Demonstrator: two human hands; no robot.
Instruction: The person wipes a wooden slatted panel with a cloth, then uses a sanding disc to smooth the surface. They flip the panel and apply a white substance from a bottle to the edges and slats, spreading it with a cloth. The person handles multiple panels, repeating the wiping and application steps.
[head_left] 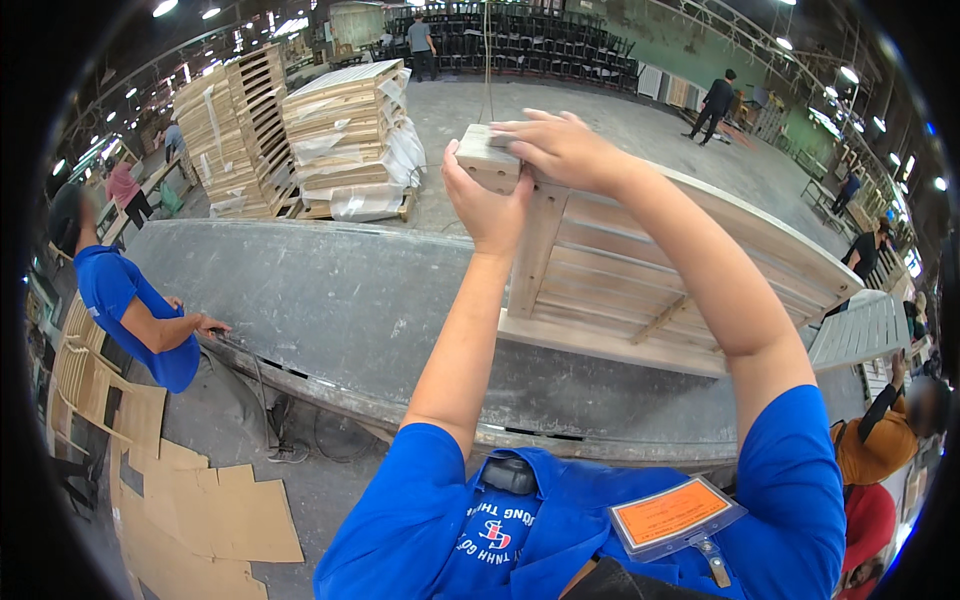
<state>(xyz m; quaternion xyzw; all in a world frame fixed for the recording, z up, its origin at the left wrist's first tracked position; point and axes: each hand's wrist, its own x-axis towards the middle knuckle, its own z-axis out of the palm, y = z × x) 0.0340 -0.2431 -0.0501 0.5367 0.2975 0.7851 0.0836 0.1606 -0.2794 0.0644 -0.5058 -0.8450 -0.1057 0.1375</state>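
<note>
A pale slatted wooden frame stands on its long edge on the grey workbench, its near-left corner raised toward me. My left hand is closed around the corner block of this frame, thumb on one side and fingers on the other. Small round holes show in the block's face. Over the top of the same corner lies my right hand, fingers stretched out flat and thumb apart. Whether something thin sits beneath those fingers is hidden.
The long grey workbench runs across in front of me. A person in blue stands at its left end. Stacked wooden panels rise behind it. Another slatted panel is at right, near a person in orange. Cardboard covers the floor.
</note>
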